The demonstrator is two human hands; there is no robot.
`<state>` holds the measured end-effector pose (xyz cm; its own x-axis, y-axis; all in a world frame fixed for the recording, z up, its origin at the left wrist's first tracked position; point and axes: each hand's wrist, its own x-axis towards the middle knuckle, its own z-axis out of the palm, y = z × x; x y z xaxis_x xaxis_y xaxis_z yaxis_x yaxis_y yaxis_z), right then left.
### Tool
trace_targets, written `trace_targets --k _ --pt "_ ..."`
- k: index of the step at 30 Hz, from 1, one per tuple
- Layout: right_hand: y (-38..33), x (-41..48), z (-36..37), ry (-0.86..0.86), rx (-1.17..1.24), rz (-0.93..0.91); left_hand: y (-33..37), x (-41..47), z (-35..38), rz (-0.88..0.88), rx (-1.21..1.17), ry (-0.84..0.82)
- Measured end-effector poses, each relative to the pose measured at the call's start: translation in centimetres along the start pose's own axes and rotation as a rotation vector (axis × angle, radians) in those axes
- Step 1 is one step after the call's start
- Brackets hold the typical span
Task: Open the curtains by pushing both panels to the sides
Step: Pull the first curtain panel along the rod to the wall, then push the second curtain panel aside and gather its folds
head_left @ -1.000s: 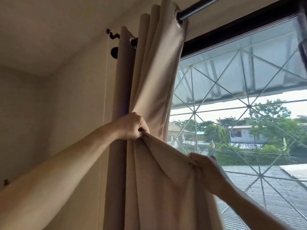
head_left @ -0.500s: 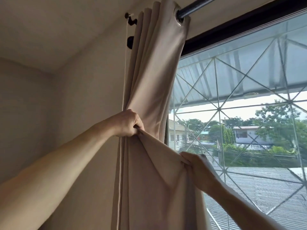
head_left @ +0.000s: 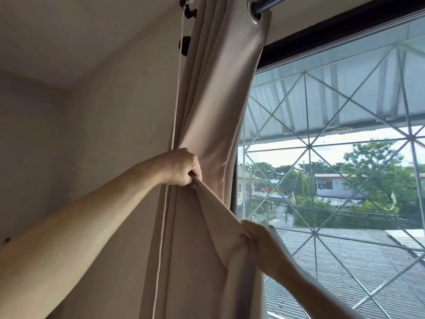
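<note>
Left hand (head_left: pixel 181 168) fisted on bunched beige curtain panel (head_left: pixel 220 107); right hand (head_left: pixel 264 247), lower and nearer the window (head_left: pixel 345 157), pinches the panel's edge. Hands apart.

White cord (head_left: pixel 175 116) hangs down beige wall (head_left: pixel 103 125), tied at dark hook (head_left: pixel 184 2) near ceiling (head_left: pixel 80 31). Dark round bracket (head_left: pixel 185 46) just below hook. Small dark mark (head_left: pixel 7 240) low on side wall, left edge. Dark window frame (head_left: pixel 333 31) along top of glass. White diagonal grille (head_left: pixel 305 116) crosses pane — corrugated awning (head_left: pixel 345 93) above it outside. Beyond: grey roof (head_left: pixel 345 272) below, green trees (head_left: pixel 379 171), pale house (head_left: pixel 333 185), overhead wires (head_left: pixel 322 209) — sky bright.
</note>
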<state>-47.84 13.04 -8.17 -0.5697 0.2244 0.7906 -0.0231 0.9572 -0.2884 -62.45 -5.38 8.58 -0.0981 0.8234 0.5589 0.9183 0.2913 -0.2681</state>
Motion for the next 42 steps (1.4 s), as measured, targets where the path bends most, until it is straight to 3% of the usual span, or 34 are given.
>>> trace_targets --k 9,14,21,29,35,42 --pt "1.0 -2.8 -1.9 -0.274 0.063 0.067 3.2 1.4 1.1 -0.082 0.213 -0.303" --pt "2.7 -4.3 -5.6 -0.159 -0.053 0.067 6.0 1.9 1.1 -0.117 0.126 -0.425" --pt "3.1 -6.9 -14.4 0.067 -0.298 0.077 11.6 3.5 1.3 0.009 0.013 0.025" --pt "3.5 -11.7 -23.9 0.236 -0.539 0.179 20.7 7.0 2.6 0.043 -0.281 0.377" --pt "2.9 -16.8 -31.1 0.358 -0.712 0.282 29.6 9.2 2.6 0.173 -0.611 0.550" --pt "0.4 -23.0 -38.2 0.626 -0.951 0.330 39.8 11.4 1.8 0.361 -0.860 0.626"
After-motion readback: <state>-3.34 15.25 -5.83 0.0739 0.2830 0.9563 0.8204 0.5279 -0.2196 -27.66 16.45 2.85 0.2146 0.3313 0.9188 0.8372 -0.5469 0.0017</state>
